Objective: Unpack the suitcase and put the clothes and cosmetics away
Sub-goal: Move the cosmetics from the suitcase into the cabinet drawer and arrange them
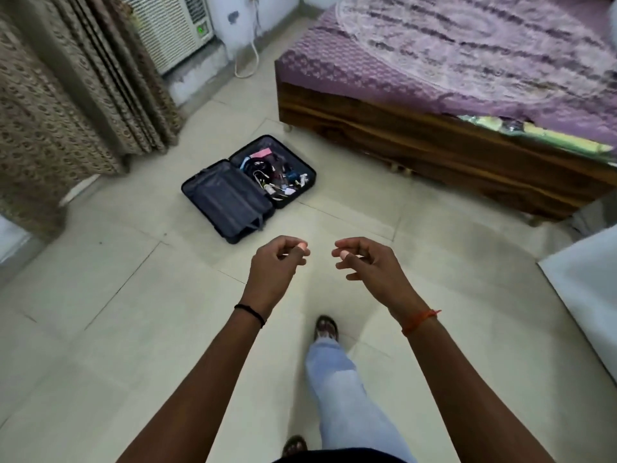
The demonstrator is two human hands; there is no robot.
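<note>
The floor (133,312) is made of big pale tiles, and I am standing on it. Up on my right is the bed (434,145), with a dark wood side and a purple cover (467,55) on top. Something green and yellow (534,137) lies at the edge of the bed, but it is too blurry for me to say what it is. On my left hang long brown curtains (66,95) with a small pattern. Behind them, low on the wall, is a white air cooler (170,25), and a white cord (248,58) hangs down next to it.

The suitcase (248,188) lies open flat on the floor in front of me, between the curtains and the bed. The near half is zipped over with dark cloth. The far half is full of little mixed-up things (277,177), and I cannot tell them apart.

My left hand (275,265) and my right hand (364,259) are both held out in the air, well away from the suitcase. The fingers are loosely curled and hold nothing. There is a black band (250,314) on my left wrist and an orange thread (421,320) on my right wrist. Below I see my light blue trouser leg (337,389) and my sandal (326,327).
</note>
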